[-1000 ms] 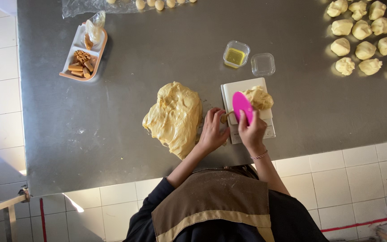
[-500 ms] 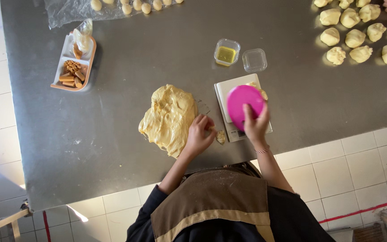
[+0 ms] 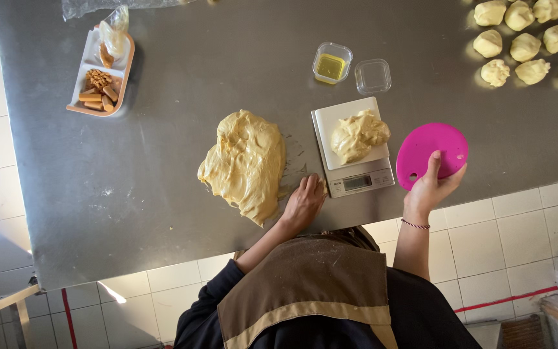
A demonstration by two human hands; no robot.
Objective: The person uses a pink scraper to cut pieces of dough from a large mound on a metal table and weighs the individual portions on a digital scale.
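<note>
**Dark Sleeves and a Brown Cloth**

The person wears a dark top, black or very dark blue. Its long sleeves are pushed up, so both forearms are bare. A brown cloth hangs over the head and shoulders (it may be a scarf or a hood). It has a wide tan band along its lower edge and pale dusty specks near the top. The left hand [image 3: 303, 201] wears nothing. By the right hand [image 3: 429, 189], a thin string band in red and white goes around the wrist. No gloves are worn.
</note>
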